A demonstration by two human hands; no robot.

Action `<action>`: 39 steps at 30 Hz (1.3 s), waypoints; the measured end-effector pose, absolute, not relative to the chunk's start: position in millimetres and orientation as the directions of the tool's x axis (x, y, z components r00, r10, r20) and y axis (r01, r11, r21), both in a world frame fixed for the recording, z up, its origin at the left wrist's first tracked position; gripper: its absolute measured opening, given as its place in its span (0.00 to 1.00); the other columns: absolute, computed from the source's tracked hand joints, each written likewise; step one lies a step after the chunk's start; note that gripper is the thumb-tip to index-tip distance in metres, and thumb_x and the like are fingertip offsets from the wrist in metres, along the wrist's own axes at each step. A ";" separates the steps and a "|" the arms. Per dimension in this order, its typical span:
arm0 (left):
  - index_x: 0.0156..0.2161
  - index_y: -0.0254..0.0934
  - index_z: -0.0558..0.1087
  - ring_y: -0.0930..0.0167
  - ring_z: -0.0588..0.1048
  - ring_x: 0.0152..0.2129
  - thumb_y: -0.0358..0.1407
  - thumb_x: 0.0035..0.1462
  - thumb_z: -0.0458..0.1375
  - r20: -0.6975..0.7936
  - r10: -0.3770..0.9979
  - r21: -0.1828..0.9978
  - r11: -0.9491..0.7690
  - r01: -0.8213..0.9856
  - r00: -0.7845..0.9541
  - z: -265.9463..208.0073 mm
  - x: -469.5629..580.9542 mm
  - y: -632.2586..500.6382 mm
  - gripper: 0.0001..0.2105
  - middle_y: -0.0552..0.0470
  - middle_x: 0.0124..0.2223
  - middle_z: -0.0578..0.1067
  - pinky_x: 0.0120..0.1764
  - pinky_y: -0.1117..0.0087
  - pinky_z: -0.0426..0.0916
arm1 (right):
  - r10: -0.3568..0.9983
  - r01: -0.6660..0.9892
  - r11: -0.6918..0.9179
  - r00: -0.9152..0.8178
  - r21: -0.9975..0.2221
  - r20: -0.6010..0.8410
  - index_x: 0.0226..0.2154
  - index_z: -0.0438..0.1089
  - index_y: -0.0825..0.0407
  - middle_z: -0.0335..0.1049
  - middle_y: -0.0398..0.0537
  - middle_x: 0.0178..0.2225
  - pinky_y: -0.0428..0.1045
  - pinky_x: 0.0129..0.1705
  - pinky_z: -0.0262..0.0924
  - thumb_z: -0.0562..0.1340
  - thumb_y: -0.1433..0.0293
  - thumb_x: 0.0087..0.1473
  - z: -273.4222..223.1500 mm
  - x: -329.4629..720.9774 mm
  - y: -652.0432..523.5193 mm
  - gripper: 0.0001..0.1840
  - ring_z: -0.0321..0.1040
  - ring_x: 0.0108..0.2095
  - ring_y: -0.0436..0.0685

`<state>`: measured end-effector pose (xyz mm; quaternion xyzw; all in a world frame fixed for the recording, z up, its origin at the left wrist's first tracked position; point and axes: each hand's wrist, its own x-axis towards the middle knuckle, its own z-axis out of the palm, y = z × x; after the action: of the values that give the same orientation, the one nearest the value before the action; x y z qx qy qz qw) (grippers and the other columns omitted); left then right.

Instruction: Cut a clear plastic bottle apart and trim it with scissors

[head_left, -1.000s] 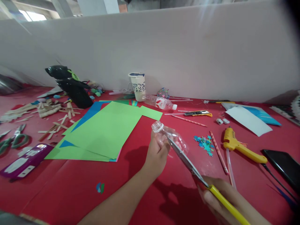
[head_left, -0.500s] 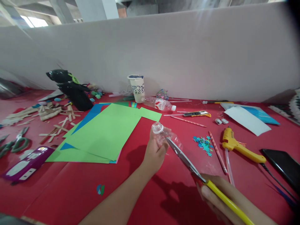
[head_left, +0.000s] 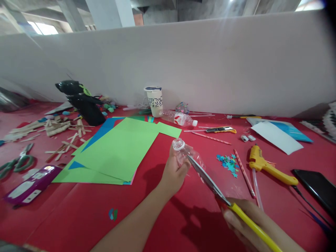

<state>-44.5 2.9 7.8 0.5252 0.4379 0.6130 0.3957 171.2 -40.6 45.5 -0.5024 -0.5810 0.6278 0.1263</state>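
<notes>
My left hand (head_left: 175, 172) is closed around a clear plastic bottle top (head_left: 193, 154), with its bare threaded neck pointing up and away to the left. My right hand (head_left: 243, 217) grips yellow-handled scissors (head_left: 207, 179). Their metal blades reach up-left to the bottle top's side, close to my left thumb. Whether the blade tips are inside the plastic I cannot tell. Part of the bottle top is hidden behind my left fingers, and the lower scissor handle is mostly covered by my right hand.
Green paper sheets (head_left: 112, 150) lie left of my hands, with craft sticks and green-handled scissors (head_left: 22, 161) beyond. Blue star sequins (head_left: 229, 163), a pencil (head_left: 244, 173), a yellow glue gun (head_left: 270, 168) and a black phone (head_left: 315, 187) lie right. Behind are a cutter (head_left: 221, 129), another bottle (head_left: 180, 118) and a cup (head_left: 154, 102).
The whole view has shifted slightly, so things sit a little lower in it. Both hands keep their hold, and the scissors stay at the bottle top with hardly any visible movement.
</notes>
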 end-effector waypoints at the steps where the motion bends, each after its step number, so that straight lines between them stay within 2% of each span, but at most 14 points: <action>1: 0.46 0.39 0.64 0.67 0.72 0.39 0.31 0.57 0.55 0.297 0.945 0.953 -0.302 -0.016 -0.135 8.1 -44.7 2.7 0.12 0.48 0.43 0.73 0.47 0.63 0.65 | 0.731 0.425 -0.303 -0.470 -0.853 -0.494 0.24 0.62 0.49 0.55 0.36 0.18 0.43 0.12 0.43 0.55 0.33 0.43 45.9 171.7 -40.4 0.35 0.52 0.15 0.47; 7: 0.47 0.39 0.64 0.65 0.73 0.41 0.37 0.59 0.55 0.309 0.945 0.951 -0.311 0.004 -0.104 7.9 -45.4 2.0 0.12 0.46 0.43 0.74 0.48 0.62 0.65 | 0.769 0.359 -0.227 -0.505 -0.905 -0.393 0.21 0.54 0.48 0.53 0.37 0.20 0.42 0.16 0.47 0.56 0.35 0.46 47.2 170.0 -39.6 0.33 0.53 0.20 0.49; 9: 0.47 0.39 0.64 0.65 0.74 0.40 0.37 0.58 0.56 0.300 0.949 0.953 -0.303 -0.020 -0.102 8.0 -45.0 1.5 0.12 0.46 0.44 0.74 0.48 0.63 0.65 | 0.758 0.370 -0.265 -0.491 -0.890 -0.430 0.22 0.53 0.47 0.50 0.36 0.19 0.42 0.15 0.45 0.56 0.33 0.43 45.3 169.0 -39.8 0.34 0.50 0.19 0.48; 12: 0.46 0.40 0.64 0.67 0.73 0.37 0.33 0.58 0.56 0.285 0.952 0.958 -0.286 0.014 -0.115 8.9 -44.8 1.1 0.11 0.48 0.42 0.74 0.47 0.64 0.65 | 0.711 0.408 -0.331 -0.484 -0.851 -0.510 0.23 0.53 0.47 0.42 0.30 0.16 0.40 0.13 0.42 0.52 0.30 0.38 43.1 167.7 -40.6 0.37 0.40 0.16 0.45; 15: 0.46 0.40 0.64 0.67 0.72 0.36 0.31 0.57 0.55 0.304 0.944 0.952 -0.298 0.064 -0.125 9.6 -45.5 1.4 0.11 0.49 0.40 0.73 0.46 0.63 0.66 | 0.743 0.424 -0.304 -0.455 -0.853 -0.491 0.22 0.50 0.47 0.38 0.29 0.16 0.40 0.13 0.43 0.50 0.28 0.38 45.6 165.9 -41.9 0.38 0.37 0.15 0.44; 18: 0.46 0.40 0.65 0.67 0.72 0.36 0.32 0.58 0.55 0.315 0.941 0.948 -0.305 0.092 -0.126 8.6 -46.5 2.0 0.10 0.49 0.39 0.73 0.46 0.62 0.66 | 0.778 0.442 -0.296 -0.402 -0.847 -0.482 0.21 0.50 0.47 0.39 0.31 0.19 0.40 0.13 0.42 0.51 0.27 0.34 50.5 163.5 -43.4 0.39 0.43 0.16 0.44; 21: 0.46 0.40 0.65 0.67 0.72 0.35 0.33 0.59 0.53 0.304 0.946 0.949 -0.289 0.124 -0.117 7.0 -47.1 2.4 0.10 0.48 0.39 0.72 0.45 0.62 0.66 | 0.768 0.452 -0.329 -0.383 -0.829 -0.513 0.22 0.50 0.47 0.40 0.32 0.19 0.40 0.14 0.42 0.51 0.27 0.33 51.7 162.6 -43.8 0.40 0.44 0.16 0.45; 24: 0.47 0.39 0.65 0.67 0.72 0.36 0.31 0.58 0.53 0.291 0.950 0.951 -0.274 0.141 -0.117 6.5 -46.7 2.7 0.11 0.48 0.40 0.73 0.46 0.61 0.66 | 0.752 0.475 -0.352 -0.370 -0.807 -0.545 0.22 0.50 0.47 0.43 0.33 0.20 0.41 0.14 0.43 0.52 0.27 0.33 48.8 164.6 -42.8 0.40 0.46 0.17 0.45; 28: 0.48 0.39 0.64 0.67 0.73 0.38 0.28 0.56 0.54 0.285 0.950 0.953 -0.268 0.139 -0.124 7.0 -45.5 2.7 0.15 0.48 0.43 0.74 0.47 0.62 0.65 | 0.728 0.486 -0.338 -0.408 -0.806 -0.551 0.23 0.54 0.47 0.47 0.32 0.17 0.42 0.15 0.44 0.52 0.28 0.34 44.3 169.2 -41.3 0.39 0.48 0.15 0.45; 34: 0.48 0.39 0.65 0.66 0.73 0.41 0.26 0.55 0.55 0.277 0.954 0.960 -0.269 0.079 -0.116 5.9 -45.7 2.2 0.15 0.47 0.45 0.74 0.48 0.63 0.65 | 0.731 0.452 -0.325 -0.437 -0.831 -0.524 0.24 0.59 0.48 0.46 0.32 0.15 0.44 0.15 0.44 0.54 0.30 0.38 43.2 171.6 -40.4 0.38 0.47 0.14 0.46; 37: 0.46 0.39 0.65 0.67 0.74 0.40 0.27 0.55 0.56 0.258 0.959 0.965 -0.261 -0.006 -0.119 7.9 -46.4 3.2 0.13 0.48 0.44 0.75 0.47 0.65 0.65 | 0.743 0.434 -0.303 -0.451 -0.849 -0.495 0.24 0.59 0.48 0.47 0.33 0.17 0.44 0.15 0.42 0.54 0.30 0.39 42.1 172.2 -39.7 0.37 0.46 0.15 0.46; 39: 0.45 0.40 0.65 0.68 0.74 0.38 0.28 0.54 0.57 0.258 0.960 0.961 -0.267 -0.069 -0.113 11.1 -46.2 4.0 0.13 0.49 0.43 0.75 0.46 0.65 0.66 | 0.739 0.423 -0.247 -0.499 -0.871 -0.452 0.24 0.57 0.48 0.48 0.33 0.17 0.44 0.15 0.41 0.53 0.32 0.43 39.3 173.3 -38.9 0.35 0.46 0.15 0.46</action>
<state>-46.2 4.0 11.1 0.5142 0.4329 0.6073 0.4234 173.3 -38.9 39.3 -0.4842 -0.6002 0.6239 0.1265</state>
